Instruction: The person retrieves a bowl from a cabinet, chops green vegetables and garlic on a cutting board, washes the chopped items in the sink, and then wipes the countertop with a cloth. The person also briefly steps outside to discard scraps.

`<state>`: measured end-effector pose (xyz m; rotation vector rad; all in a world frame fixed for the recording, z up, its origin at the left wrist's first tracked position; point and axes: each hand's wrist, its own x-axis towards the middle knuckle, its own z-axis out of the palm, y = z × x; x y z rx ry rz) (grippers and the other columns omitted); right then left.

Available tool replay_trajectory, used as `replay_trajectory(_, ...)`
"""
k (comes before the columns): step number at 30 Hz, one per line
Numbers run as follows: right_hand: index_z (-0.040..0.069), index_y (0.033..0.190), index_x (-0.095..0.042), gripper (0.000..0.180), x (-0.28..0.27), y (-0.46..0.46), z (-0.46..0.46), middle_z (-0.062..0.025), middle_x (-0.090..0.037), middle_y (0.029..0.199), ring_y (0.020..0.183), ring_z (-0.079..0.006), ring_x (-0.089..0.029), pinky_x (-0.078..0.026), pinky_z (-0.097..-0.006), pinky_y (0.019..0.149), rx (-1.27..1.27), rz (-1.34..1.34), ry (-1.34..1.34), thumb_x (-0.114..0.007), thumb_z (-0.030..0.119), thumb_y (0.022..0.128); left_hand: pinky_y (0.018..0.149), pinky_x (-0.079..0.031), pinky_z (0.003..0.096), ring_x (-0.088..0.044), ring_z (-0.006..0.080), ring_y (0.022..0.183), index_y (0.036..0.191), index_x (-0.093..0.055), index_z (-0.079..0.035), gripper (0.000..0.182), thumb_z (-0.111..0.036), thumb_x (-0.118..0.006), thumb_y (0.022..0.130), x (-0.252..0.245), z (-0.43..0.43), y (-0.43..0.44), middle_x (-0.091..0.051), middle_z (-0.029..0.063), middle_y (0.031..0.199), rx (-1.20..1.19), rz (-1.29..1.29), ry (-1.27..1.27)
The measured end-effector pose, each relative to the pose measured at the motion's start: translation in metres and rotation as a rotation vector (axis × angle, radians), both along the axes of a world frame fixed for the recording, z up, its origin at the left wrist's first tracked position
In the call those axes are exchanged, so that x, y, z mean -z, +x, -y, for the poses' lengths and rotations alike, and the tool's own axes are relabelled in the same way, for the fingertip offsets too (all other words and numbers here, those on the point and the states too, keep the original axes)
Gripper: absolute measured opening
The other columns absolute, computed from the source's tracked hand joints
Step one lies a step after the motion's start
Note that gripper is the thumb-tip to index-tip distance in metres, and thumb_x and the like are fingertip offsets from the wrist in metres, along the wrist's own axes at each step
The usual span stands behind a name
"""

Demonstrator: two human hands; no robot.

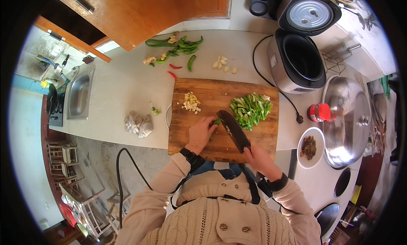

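My left hand (200,133) presses a green chili pepper (217,121) onto the wooden cutting board (203,154). In my right hand (259,159) is the handle of a dark-bladed kitchen cleaver (233,130), its blade tip just right of the pepper. A pile of sliced green peppers (251,110) lies on the board's right side. Toward the left is a small heap of chopped pale pieces (191,102), perhaps garlic or ginger. My left fingers partly hide the pepper.
Whole green peppers (187,45), red chilies (175,66) and garlic cloves (219,62) lie behind the board. At right stand an open rice cooker (295,64), a red-lidded jar (319,112), a white bowl (300,159) and a large metal lid (346,118). A plastic bag (139,123) sits left.
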<state>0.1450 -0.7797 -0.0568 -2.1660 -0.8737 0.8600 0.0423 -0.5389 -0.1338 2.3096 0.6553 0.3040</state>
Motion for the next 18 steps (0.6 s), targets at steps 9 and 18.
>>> replay_trajectory(9,0.005,0.116,-0.049,0.022,0.020,-0.012,-0.014,-0.0286,-0.063,0.073,0.069,-0.0511,-0.061,-0.047,-0.0589,0.061,0.010,0.111,0.049,-0.054,0.019,0.099,0.067,-0.053,0.0279,-0.065,0.0143,0.073,0.113,-0.068,-0.006,0.030,-0.006,-0.075,0.084,-0.020,-0.008,-0.016,-0.070,0.0037,0.092,-0.009,-0.030,-0.311)
replay_trajectory(18,0.004,0.117,-0.055,0.023,-0.003,0.006,0.025,-0.0243,-0.063,0.074,0.069,-0.0461,-0.063,-0.047,-0.0501,0.058,0.195,-0.003,0.152,-0.058,0.018,0.098,0.086,-0.053,0.0330,-0.066,0.0235,0.098,0.106,-0.070,0.000,0.034,0.009,-0.077,0.074,-0.087,-0.010,-0.072,-0.068,0.0101,0.107,0.122,0.484,-0.541)
